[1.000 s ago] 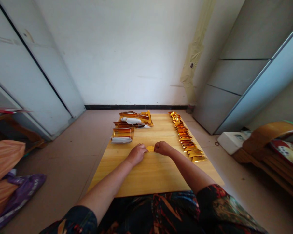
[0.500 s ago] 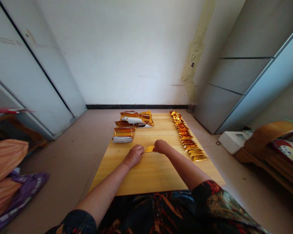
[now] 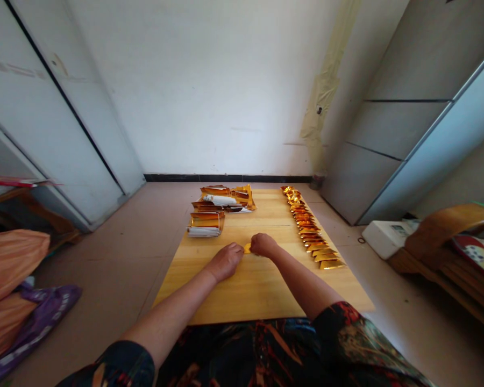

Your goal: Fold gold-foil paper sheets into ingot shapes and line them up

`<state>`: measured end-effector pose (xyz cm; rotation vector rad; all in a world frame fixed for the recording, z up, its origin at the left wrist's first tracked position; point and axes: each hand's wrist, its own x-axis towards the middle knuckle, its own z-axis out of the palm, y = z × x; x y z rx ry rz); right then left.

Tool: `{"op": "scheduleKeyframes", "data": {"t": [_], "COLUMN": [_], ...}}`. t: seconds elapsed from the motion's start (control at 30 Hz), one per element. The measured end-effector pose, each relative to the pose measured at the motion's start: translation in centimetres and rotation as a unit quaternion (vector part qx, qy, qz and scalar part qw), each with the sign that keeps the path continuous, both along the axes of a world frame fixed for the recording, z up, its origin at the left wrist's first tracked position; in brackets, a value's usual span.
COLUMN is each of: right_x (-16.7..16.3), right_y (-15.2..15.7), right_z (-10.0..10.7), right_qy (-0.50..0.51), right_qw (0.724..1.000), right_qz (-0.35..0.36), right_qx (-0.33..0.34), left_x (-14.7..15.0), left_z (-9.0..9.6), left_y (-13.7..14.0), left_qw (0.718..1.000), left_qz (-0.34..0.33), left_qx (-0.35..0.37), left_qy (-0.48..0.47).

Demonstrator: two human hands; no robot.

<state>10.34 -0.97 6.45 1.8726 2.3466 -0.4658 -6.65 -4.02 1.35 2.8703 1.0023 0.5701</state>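
Note:
Over the middle of the wooden table (image 3: 242, 290), a small piece of gold foil (image 3: 247, 248) shows between my two hands. My left hand (image 3: 227, 260) is closed on its left end, and my right hand (image 3: 263, 245) is closed on its right end. Most of the foil is covered by the fingers. To the right of my hands runs a row of folded gold foil pieces (image 3: 310, 236), overlapping one another. At the back left lie a stack of foil sheets with white edges (image 3: 205, 223) and a looser pile of gold foil sheets (image 3: 226, 199).
A white wall (image 3: 218, 97) with a black skirting stands behind the table. On the right are a grey refrigerator (image 3: 387, 129), a white box (image 3: 381, 236) and wooden furniture (image 3: 431, 247). Orange and purple bags (image 3: 16, 279) lie on the floor at left.
My hands have come closer together, so less of the gold foil shows between them. The left hand has shifted right. The view has tipped slightly.

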Motion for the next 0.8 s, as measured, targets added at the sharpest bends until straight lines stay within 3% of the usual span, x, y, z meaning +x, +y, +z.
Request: {"op": "scheduleKeyframes", "data": {"t": [0.2,0.47,0.8], "right_x": [0.2,-1.2,-0.8], "right_y": [0.3,-0.4,-0.2], "right_z": [-0.4,-0.1,0.0], "right_qy": [0.027,0.027,0.047], "right_qw": [0.999,0.994,0.992], "right_qz": [-0.012,-0.100,-0.109], "right_qx": [-0.021,-0.037,-0.040], "left_x": [0.0,-0.7,-0.5], "left_z": [-0.4,-0.3,-0.6], "left_y": [0.1,-0.1,0.0], "left_qw": [0.999,0.994,0.993], "left_qz": [0.022,0.049,0.035], "left_qx": [0.032,0.038,0.049], "left_qy": [-0.036,-0.093,-0.106]}}
